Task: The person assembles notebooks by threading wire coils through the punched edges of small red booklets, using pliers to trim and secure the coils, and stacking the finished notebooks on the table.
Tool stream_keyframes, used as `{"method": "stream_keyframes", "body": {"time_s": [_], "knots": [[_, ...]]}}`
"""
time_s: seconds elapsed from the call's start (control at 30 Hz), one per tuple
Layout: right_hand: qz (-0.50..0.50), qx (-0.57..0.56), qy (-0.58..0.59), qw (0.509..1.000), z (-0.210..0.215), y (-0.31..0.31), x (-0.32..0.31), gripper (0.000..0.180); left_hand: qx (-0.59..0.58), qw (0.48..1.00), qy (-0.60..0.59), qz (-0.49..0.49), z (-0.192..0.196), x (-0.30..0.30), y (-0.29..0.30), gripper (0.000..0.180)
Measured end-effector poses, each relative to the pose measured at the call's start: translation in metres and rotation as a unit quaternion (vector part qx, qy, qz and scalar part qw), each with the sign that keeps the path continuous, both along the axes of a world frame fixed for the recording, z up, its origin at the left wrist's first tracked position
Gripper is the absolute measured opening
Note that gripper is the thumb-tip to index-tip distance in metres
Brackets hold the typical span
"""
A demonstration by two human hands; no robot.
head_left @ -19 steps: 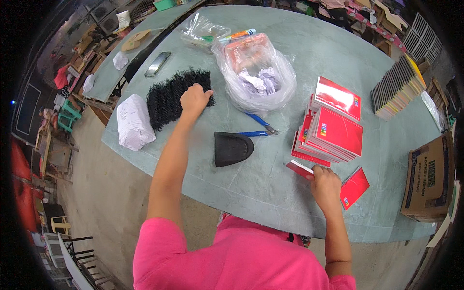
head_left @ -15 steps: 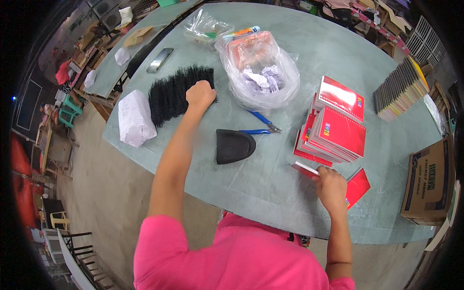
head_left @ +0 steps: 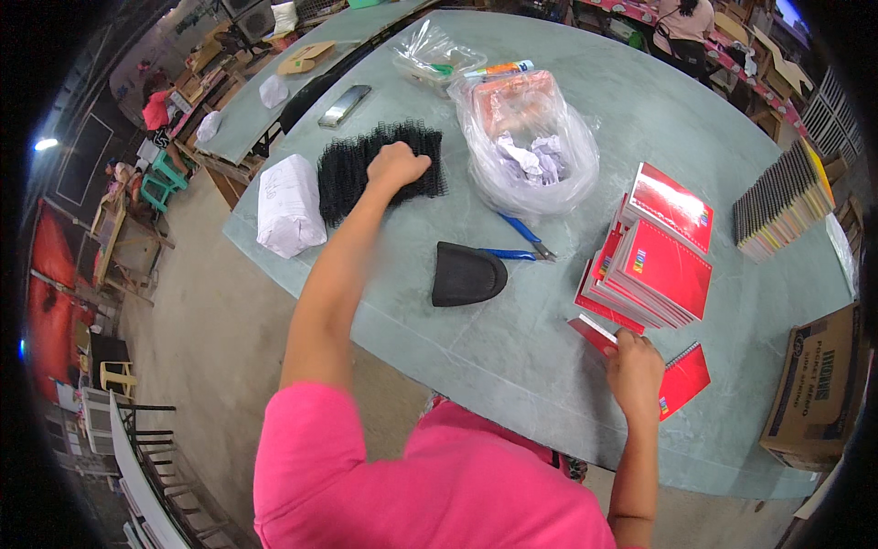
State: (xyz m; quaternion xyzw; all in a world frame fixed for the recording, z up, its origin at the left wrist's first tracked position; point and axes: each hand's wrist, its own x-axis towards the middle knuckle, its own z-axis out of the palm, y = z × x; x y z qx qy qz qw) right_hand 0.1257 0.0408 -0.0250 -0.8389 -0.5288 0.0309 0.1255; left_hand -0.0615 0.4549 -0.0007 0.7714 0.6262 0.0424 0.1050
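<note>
My left hand [head_left: 398,168] rests on a bed of black wire binding coils [head_left: 338,178], its fingers closed; whatever they pinch is hidden. Close to the near table edge, my right hand [head_left: 635,368] grips a small red notebook [head_left: 594,335], held edge-up so its white pages show. Beside that hand another red notebook [head_left: 686,380] lies flat, its spiral along the upper left edge. Just beyond stands a tall stack of red notebooks [head_left: 663,270]. Blue-handled cutters [head_left: 526,238] lie mid-table, partly against a black cup-shaped pad [head_left: 466,274].
A white wrapped bundle [head_left: 291,206] sits left of the coils, with a phone [head_left: 345,105] beyond. Behind the cutters is a clear plastic bag [head_left: 526,151] holding crumpled paper. At the right stand a block of spiral-bound pads [head_left: 782,206] and a cardboard box [head_left: 812,389].
The whole view has shifted, so the table things appear farther right. Both hands stay at nearly the same places, the left on the coils and the right on the notebook.
</note>
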Motion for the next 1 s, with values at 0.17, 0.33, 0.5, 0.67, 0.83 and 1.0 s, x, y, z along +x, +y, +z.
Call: {"method": "stream_keyframes", "body": {"time_s": [0.17,0.33,0.5,0.67,0.83,1.0], "knots": [[-0.014,-0.008,0.006,1.0,0.002,-0.001,0.005,0.02,0.062,0.98,-0.183,0.043,0.026,-0.074,0.0,0.042],[-0.031,-0.026,0.045,0.998,0.012,0.005,0.002,0.024,0.337,0.932,0.093,0.092,0.013,-0.177,0.027,0.035],[0.005,0.057,-0.002,0.998,0.008,0.015,0.003,0.025,0.311,0.94,0.057,0.126,-0.017,-0.21,0.048,0.032],[0.003,0.071,0.056,0.996,0.016,0.017,0.001,0.024,0.347,0.929,-0.034,0.122,-0.022,-0.232,0.063,0.028],[0.041,0.109,0.053,0.992,0.015,0.022,0.008,0.017,0.479,0.857,-0.17,-0.08,0.014,-0.188,0.019,0.022],[0.041,0.098,0.064,0.992,-0.002,0.027,0.006,0.012,0.372,0.806,-0.45,-0.101,0.085,-0.056,-0.107,0.021]]}}
